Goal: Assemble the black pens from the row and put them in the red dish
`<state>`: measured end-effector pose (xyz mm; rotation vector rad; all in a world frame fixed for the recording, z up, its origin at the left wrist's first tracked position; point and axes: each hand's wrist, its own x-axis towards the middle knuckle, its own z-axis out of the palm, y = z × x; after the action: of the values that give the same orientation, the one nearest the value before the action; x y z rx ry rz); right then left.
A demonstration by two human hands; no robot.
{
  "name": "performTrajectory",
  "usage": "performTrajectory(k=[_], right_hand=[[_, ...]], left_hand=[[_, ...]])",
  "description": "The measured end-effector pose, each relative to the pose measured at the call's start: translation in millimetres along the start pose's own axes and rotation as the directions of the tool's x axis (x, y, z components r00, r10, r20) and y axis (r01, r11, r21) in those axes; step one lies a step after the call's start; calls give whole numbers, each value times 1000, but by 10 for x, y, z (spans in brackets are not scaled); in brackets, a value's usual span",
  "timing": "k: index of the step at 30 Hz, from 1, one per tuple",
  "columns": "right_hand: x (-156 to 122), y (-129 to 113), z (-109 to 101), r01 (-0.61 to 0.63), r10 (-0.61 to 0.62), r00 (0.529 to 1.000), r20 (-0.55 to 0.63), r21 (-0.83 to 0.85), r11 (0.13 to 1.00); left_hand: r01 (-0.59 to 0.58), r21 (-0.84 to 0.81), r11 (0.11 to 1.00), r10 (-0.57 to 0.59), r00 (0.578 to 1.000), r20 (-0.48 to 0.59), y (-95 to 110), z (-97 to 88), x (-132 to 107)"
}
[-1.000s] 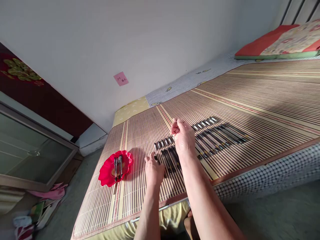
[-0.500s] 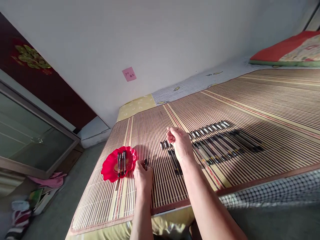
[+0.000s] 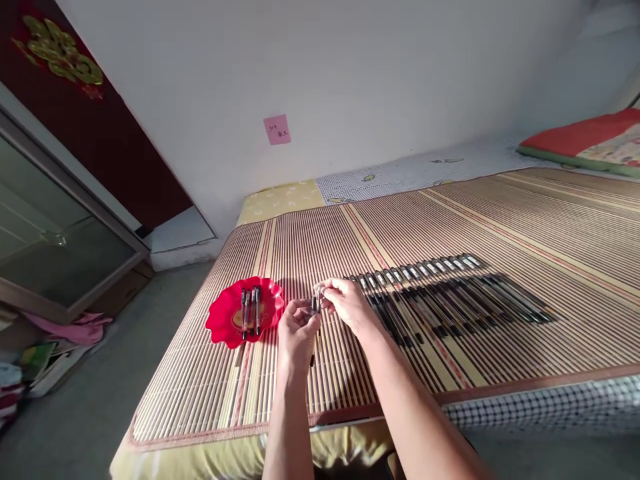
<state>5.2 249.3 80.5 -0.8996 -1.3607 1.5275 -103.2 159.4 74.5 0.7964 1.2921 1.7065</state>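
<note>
My left hand (image 3: 296, 331) is closed round a black pen (image 3: 313, 313), held upright above the bamboo mat (image 3: 310, 247). My right hand (image 3: 345, 303) pinches the top end of that same pen, fingers pressed together. Just to the right, a long row of black pens (image 3: 440, 293) lies side by side on the mat. A red scalloped plate (image 3: 227, 330) sits left of my hands with three pens (image 3: 250, 310) in it.
The mat covers a bed against a white wall with a pink sticky note (image 3: 277, 129). A red-edged cushion (image 3: 585, 137) lies at the far right. A glass-fronted cabinet (image 3: 55, 233) and floor clutter (image 3: 35, 353) stand at the left.
My left hand picked a pen from the row's left end and lifted it. My right hand came left and down from a loose fist to pinch the pen's top.
</note>
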Motion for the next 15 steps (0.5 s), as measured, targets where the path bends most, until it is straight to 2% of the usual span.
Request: performTrajectory(k=[3, 9, 12, 15], right_hand=[[-7, 56, 45, -12, 13, 1000, -18, 49, 999], [-31, 86, 35, 113, -113, 994, 3, -24, 993], [-26, 49, -46, 150, -153, 986, -69, -48, 988], [-54, -87, -139, 204, -202, 964, -170, -6, 979]], left_hand=[[14, 7, 1000, -14, 1000, -6, -76, -18, 14], [12, -37, 999, -13, 1000, -10, -127, 14, 44], [55, -96, 994, -55, 998, 1, -104, 15, 26], [63, -97, 993, -62, 998, 21, -82, -6, 3]])
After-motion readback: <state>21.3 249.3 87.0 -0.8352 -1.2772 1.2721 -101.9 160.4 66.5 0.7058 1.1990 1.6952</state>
